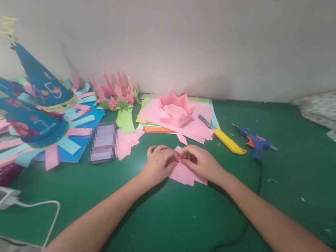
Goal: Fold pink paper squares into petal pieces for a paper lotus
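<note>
Left hand point(160, 162), right hand point(203, 162) pinch pink paper point(178, 149) tight, seems unfinished; paper flower point(176, 111) near tabletop's point(157, 227) back edge looks done

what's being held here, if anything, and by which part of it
Small pink paper, seemingly pinched at its left by the left hand and at its right by the right hand; fingers hide the exact spots.

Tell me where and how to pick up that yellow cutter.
Probably best: grip the yellow cutter mid-handle, right hand coming from the near right side. The handle slants toward that side, while the bare blade points away over the pink sheets.
</note>
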`<state>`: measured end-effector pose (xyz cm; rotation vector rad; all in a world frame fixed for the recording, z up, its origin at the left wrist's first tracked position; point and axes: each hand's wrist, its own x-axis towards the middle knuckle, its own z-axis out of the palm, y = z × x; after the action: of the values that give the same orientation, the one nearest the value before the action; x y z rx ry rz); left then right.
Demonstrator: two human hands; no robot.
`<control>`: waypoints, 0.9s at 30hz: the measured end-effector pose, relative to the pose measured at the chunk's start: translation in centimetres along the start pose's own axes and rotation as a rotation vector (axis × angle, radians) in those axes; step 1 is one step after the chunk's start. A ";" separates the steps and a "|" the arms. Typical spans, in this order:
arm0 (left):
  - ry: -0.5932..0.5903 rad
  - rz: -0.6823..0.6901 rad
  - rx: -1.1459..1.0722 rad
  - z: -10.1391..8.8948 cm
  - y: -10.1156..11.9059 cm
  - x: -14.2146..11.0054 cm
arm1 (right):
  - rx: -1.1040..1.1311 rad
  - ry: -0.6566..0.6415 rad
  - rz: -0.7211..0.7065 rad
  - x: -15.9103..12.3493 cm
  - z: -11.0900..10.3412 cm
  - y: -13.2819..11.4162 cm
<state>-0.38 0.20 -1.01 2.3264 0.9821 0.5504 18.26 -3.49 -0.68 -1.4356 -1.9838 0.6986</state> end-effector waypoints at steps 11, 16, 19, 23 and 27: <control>-0.026 0.024 0.053 -0.4 0.3 -0.1 | 0.001 0.012 -0.030 0.1 -0.1 0.0; 0.014 0.050 0.106 -0.4 0.4 -0.3 | -0.023 -0.011 -0.059 0.1 -0.6 0.0; 0.013 0.054 0.121 -0.5 0.4 -0.3 | 0.006 -0.021 -0.038 0.0 -1.0 0.3; 0.018 0.042 0.111 -0.5 0.3 -0.3 | 0.017 -0.010 -0.032 -0.1 -1.5 0.9; 0.027 0.036 0.111 -0.4 0.1 -0.3 | 0.021 0.006 -0.027 -0.1 -1.5 1.4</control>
<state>-0.77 0.06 -0.74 2.4448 1.0081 0.5561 20.30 -3.03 -0.67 -1.3949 -1.9817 0.7006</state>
